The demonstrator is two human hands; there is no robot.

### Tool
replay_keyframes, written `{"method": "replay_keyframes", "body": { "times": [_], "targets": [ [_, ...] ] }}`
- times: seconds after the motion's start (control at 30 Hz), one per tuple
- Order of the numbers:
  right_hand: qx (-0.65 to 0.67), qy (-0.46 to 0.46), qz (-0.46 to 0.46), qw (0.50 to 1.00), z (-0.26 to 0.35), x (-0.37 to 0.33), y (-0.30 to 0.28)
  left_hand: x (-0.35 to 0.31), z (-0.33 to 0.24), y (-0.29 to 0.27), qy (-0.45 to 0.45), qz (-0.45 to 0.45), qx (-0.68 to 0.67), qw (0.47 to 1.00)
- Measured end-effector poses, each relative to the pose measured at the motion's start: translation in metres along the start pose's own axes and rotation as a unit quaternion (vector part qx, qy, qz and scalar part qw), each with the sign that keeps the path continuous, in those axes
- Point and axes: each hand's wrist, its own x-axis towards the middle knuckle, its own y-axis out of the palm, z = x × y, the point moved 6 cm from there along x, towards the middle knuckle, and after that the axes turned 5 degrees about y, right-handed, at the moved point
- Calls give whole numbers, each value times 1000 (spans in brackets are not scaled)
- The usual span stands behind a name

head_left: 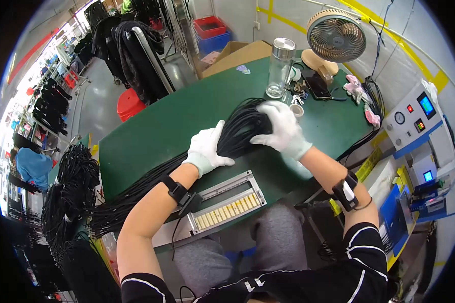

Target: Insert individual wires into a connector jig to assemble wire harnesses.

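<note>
A thick bundle of thin black cables (240, 134) lies across the green table, bent into a loop at its right end. My left hand (206, 147), in a white glove, is closed over the bundle just left of the loop, with the thumb on the near side. Around the loop's right end curls my right hand (284, 129), also gloved in white, its thumb pressing in from the near side. Both palms and parts of the fingers are hidden. Close in front of my hands sits a metal frame fixture (227, 206) with a row of pale yellow blocks.
The green table (151, 131) carries a glass bottle (279, 70), keys (298, 98), a phone (317, 87) and a fan (337, 35) toward the back right. More black cables (73, 194) hang at the left edge. A control machine (414, 118) stands right.
</note>
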Motion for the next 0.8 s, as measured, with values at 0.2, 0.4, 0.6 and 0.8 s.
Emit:
{"method": "replay_keyframes", "body": {
  "times": [0.2,0.4,0.6,0.8],
  "targets": [
    [-140,-56,149,977,-60,46,52,0,-10,2,23,23,-22,999],
    [-111,33,395,911,-77,51,80,-1,-8,-2,9,38,-22,999],
    [-127,92,312,937,-82,47,66,2,-15,-1,13,40,18,999],
    [-56,102,372,921,-99,39,59,5,-26,23,-27,33,93,995]
  ]
}}
